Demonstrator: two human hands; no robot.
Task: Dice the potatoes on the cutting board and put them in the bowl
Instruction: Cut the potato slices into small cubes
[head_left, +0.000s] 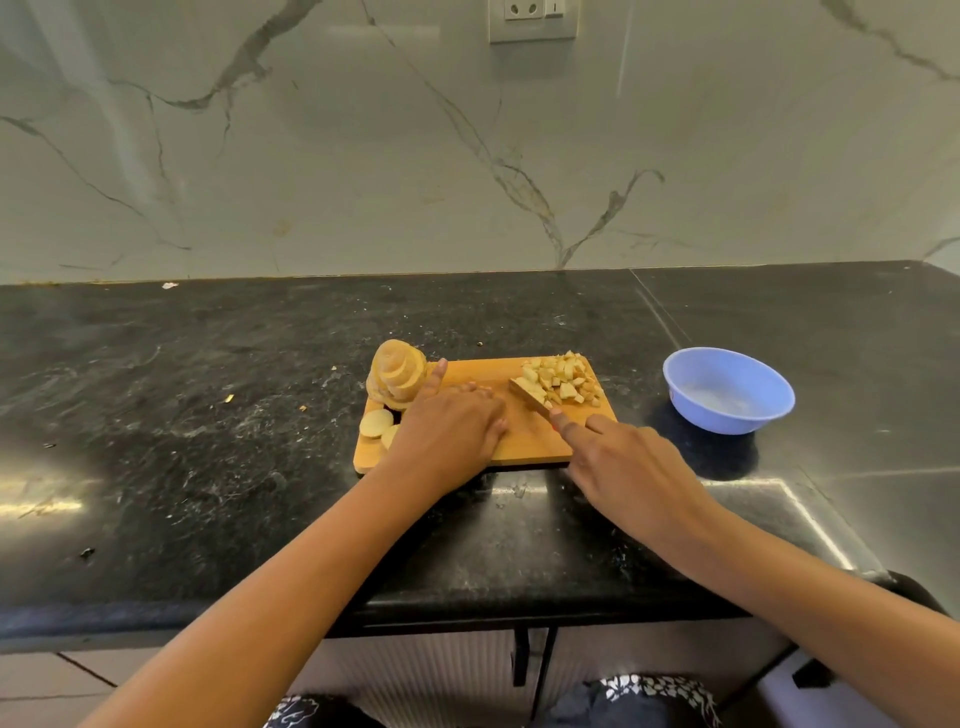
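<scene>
Starting at the left end of the cutting board (530, 441) on the dark counter (208, 441): the sliced potato stack (396, 375) sits at the board's 10 o'clock corner, leaning and partly overhanging the edge. Two loose slices (376, 423) lie at 8 o'clock, close to the rim. The left hand (451, 430) lies palm-down centre-left on the board, fingers nearly straight, thumb out toward 11 o'clock just beside the stack, gripping nothing (anything under the palm is hidden). The knife (530, 397) points to 11 o'clock, its blade against the near-left side of the diced pile (563, 382), which fills the board's 1 o'clock corner. The right hand (631, 467) at 4 o'clock holds the knife with fingers curled round the mostly hidden handle and the index finger laid straight along the spine. The blue bowl (727, 397) stands at 3 o'clock off the board, apart from it, with no dice seen inside. Judgement: dicing is partly done and the transfer has not begun. Risks: the left fingertips are near the blade, so a sweep toward 9 o'clock could nick them. The dice crowd the far-right edge, so a push could spill them onto the counter. The gap to the bowl would catch scraped pieces. A thumb nudge could tip the stack off the board.
</scene>
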